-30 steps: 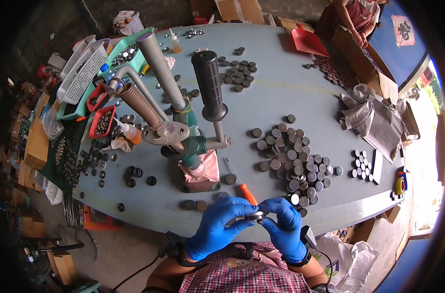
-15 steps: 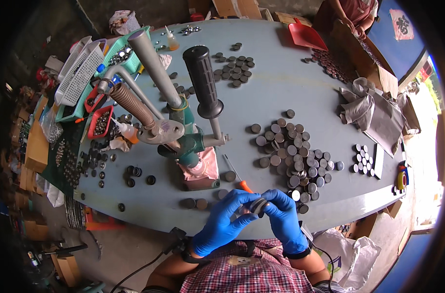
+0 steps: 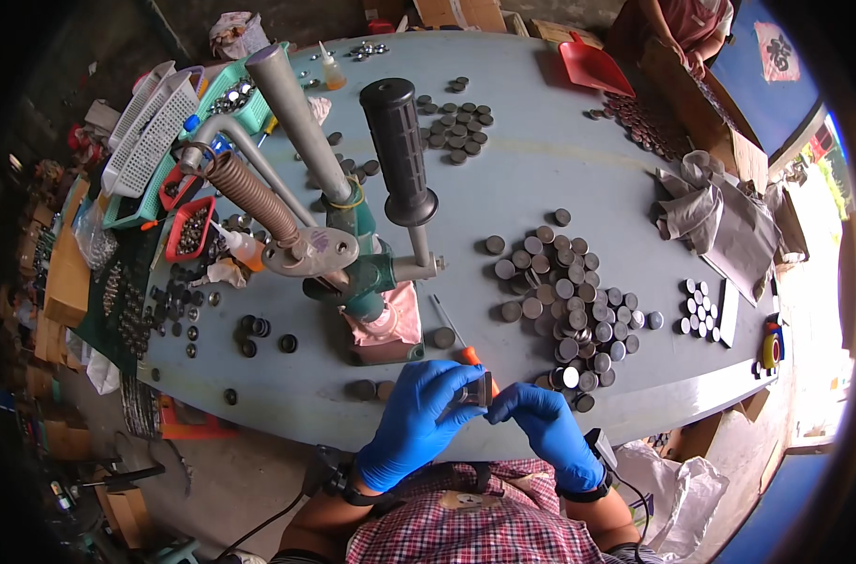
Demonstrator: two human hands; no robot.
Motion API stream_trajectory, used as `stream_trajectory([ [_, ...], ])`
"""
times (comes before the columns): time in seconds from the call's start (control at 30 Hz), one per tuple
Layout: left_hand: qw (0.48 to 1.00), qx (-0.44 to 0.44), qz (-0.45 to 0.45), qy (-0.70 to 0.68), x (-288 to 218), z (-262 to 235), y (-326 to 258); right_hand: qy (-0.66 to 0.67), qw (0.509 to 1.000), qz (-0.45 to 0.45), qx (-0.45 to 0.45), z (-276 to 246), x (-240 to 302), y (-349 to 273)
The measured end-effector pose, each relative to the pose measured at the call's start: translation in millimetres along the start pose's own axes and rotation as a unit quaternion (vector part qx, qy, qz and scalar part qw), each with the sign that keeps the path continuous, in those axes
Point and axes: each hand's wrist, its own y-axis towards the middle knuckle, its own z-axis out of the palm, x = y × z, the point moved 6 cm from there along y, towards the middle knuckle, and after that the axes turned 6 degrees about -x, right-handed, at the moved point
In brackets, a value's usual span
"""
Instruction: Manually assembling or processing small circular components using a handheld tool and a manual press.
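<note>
Both my hands wear blue gloves and meet low over the table's near edge. My left hand (image 3: pixel 426 406) is closed around a dark round metal piece (image 3: pixel 475 390), held on its side with its rim facing right. Right beside it, my right hand (image 3: pixel 545 423) has its fingers curled and pressed together, the tips close to the piece's lower edge. Whatever those fingertips pinch, if anything, is hidden. Just beyond my hands lies a screwdriver (image 3: pixel 470 355) with an orange handle. A heap of dark round pieces (image 3: pixel 578 315) spreads to the right.
A green hand press (image 3: pixel 364 282) with a black-gripped lever (image 3: pixel 395 150) stands left of centre. Parts baskets (image 3: pixel 151 132) and a red tray (image 3: pixel 190 228) sit at the left. A red dustpan (image 3: pixel 592 68) and another person's hands (image 3: pixel 682 58) are at the far right.
The round piece has turned in my left hand, from between both hands to a sideways hold. My right hand has shifted slightly lower, its fingers drawn together. The view has shifted slightly.
</note>
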Motion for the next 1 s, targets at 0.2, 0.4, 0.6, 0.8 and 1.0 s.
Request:
stream_trajectory([
  [0.2, 1.000, 0.008, 0.003, 0.013, 39.7, 14.8, -9.1, -0.019, 0.998, -0.020, -0.063, 17.2, 6.1, 49.9],
  [0.4, 0.994, 0.003, -0.090, 0.061, 79.0, 14.6, -18.9, -0.574, 0.765, -0.276, -0.092, 10.4, -6.2, 193.7],
  [0.6, 0.992, -0.027, -0.104, 0.063, 85.6, 3.0, -25.5, -0.668, 0.700, -0.168, -0.186, -29.2, 22.4, 256.1],
  [0.8, 0.994, -0.006, -0.113, -0.010, 72.5, 14.4, -13.8, -0.548, 0.796, -0.209, -0.150, -49.5, -2.2, 208.1],
  [1.0, 0.992, -0.071, -0.096, -0.040, 41.9, 6.9, 5.2, -0.002, 0.998, -0.056, -0.026, 6.4, 19.8, 79.4],
])
